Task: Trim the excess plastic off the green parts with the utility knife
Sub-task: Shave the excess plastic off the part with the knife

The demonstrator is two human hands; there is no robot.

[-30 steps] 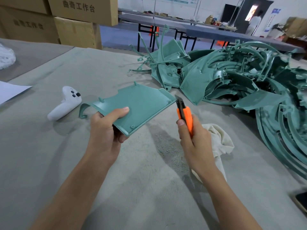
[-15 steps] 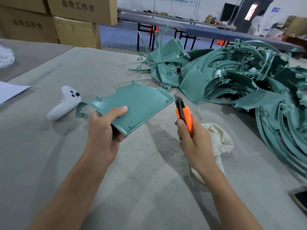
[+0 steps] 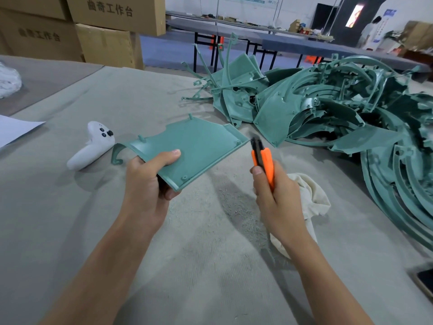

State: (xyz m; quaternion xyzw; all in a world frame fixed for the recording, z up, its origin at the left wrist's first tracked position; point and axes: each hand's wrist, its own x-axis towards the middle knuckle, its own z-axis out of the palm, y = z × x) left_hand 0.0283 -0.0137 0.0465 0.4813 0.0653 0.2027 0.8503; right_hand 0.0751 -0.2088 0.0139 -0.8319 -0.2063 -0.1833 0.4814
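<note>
My left hand grips a flat green plastic part by its near corner, thumb on top, holding it tilted above the table. A curved hook sticks out at the part's left end. My right hand grips an orange utility knife upright, its dark blade tip close to the part's right edge. A big pile of green parts lies at the back right of the table.
A white game controller lies left of the part. A cream cloth sits under my right hand. Green shavings dust the grey table. Cardboard boxes stand at the back left, a white sheet at the left edge, a phone at the right edge.
The knife has stayed close to the part's right corner while both hands and the part barely shifted in view.
</note>
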